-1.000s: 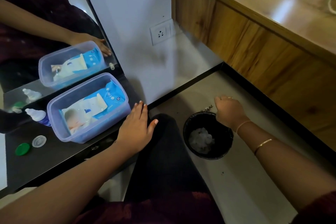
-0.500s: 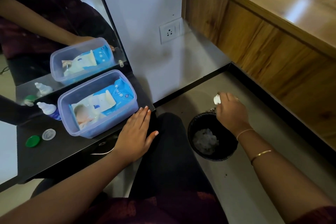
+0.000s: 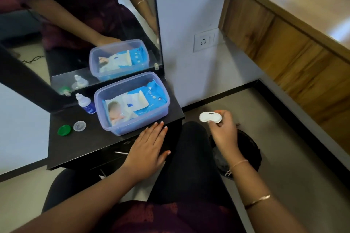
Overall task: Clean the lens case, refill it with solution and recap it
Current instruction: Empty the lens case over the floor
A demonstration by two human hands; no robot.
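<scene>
Right hand (image 3: 225, 132): head view; fingers curled, thumb and fingertips pinching one end of the case, whose other end sticks out free to the left.
Case (image 3: 209, 117): white and two-lobed, held in the air off the right edge of the tabletop (image 3: 85, 147), near the bin (image 3: 246, 149). It touches nothing but the hand. I cannot tell which face is up.
Left hand (image 3: 146, 149): flat, palm down on the tabletop's front edge, fingers straight, tips just beside the box (image 3: 117, 128). It holds nothing.
Caps: the green cap (image 3: 64, 130) and clear cap (image 3: 79, 125) lie side by side on the tabletop, left of the box and well apart from the case, so the case looks uncapped.
Bottle (image 3: 85, 103): upright at the box's left rear corner, its nozzle bare.
Wipes (image 3: 130, 103): a pack lying inside the box.
Handling: the case is probably very light, stiff moulded plastic, smooth and likely slippery once wet. It should not crush, but it could easily flick out of a loose pinch.
Where to hold: by the narrow waist or the outer rim of one lobe, fingers clear of the wells, and level during refilling.
Risk: a drop here would likely end in the bin or on the floor.
</scene>
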